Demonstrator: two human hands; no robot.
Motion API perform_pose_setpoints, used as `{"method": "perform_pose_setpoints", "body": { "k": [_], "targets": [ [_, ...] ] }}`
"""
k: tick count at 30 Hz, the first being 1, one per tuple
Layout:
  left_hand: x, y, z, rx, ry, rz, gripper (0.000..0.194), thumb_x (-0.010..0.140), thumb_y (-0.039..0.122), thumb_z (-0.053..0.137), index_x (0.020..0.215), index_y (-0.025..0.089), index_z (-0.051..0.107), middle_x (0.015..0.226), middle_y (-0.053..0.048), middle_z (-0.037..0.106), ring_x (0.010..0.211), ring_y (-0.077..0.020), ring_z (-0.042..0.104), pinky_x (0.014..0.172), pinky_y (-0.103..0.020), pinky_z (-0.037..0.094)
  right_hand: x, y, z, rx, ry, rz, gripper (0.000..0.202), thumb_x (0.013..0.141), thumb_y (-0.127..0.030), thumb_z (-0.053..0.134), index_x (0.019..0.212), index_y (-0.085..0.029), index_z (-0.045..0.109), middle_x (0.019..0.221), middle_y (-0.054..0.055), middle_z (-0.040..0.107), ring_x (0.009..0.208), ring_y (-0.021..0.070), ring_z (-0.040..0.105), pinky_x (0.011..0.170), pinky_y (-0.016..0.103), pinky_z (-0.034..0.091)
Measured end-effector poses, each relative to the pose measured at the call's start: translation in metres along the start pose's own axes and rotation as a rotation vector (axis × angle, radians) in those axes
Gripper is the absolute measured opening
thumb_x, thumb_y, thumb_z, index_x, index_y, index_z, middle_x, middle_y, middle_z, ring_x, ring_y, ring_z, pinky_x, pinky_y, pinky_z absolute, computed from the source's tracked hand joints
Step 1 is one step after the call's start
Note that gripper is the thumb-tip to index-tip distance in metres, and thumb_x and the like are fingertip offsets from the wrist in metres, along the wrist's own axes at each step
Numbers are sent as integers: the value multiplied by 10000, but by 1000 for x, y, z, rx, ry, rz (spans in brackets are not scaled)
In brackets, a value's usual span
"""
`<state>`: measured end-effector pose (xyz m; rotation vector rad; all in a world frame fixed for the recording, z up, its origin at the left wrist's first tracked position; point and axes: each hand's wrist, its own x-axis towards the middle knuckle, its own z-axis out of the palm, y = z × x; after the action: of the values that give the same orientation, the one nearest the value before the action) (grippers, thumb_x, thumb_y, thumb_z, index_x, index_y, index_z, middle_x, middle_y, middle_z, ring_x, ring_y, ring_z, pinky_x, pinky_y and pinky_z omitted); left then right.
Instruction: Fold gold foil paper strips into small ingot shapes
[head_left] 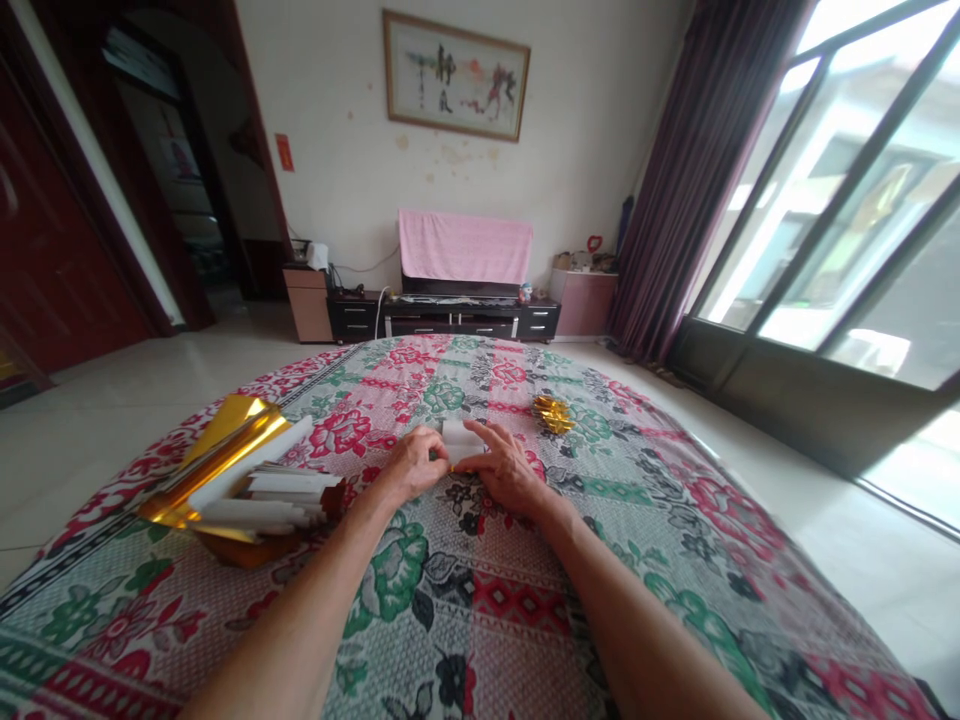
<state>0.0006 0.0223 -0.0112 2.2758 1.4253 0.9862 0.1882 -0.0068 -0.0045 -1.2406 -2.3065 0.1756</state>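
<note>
My left hand (411, 462) and my right hand (504, 466) meet in the middle of a floral cloth (465, 600) and together pinch a small folded sheet of paper (459, 438), white on top with a gold edge showing between my fingertips. The paper lies flat on the cloth while both hands press on it. A stack of gold and white paper sheets (240, 480) sits to the left of my left hand. A small folded gold paper piece (553, 413) lies beyond my right hand.
The cloth covers a round table. Pale tiled floor (112, 400) surrounds it. A low TV stand with a pink cover (465, 250) stands against the far wall. Large glass doors (862, 200) and a dark curtain are at the right, a dark wooden doorway at the left.
</note>
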Motion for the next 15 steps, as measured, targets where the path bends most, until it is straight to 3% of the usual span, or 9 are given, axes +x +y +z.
{"method": "perform_pose_setpoints", "body": {
  "k": [6,15],
  "targets": [
    [-1,1,-2,-28,-20,0,42,615,147,593,621,172,626,923,-36,602,875,-167,571,824,-294,453,-5,7,-2,7,51,-27,450,674,-48,477,899,-364,705,1355,-62,423,1242,251,313,1004,479,265],
    [-1,-3,1,5,14,41,82,623,125,576,625,184,633,873,-40,612,854,-169,576,822,-297,453,-8,10,-5,78,166,9,295,670,-49,481,651,-241,705,1157,5,606,1054,181,523,963,353,361]
  ]
}}
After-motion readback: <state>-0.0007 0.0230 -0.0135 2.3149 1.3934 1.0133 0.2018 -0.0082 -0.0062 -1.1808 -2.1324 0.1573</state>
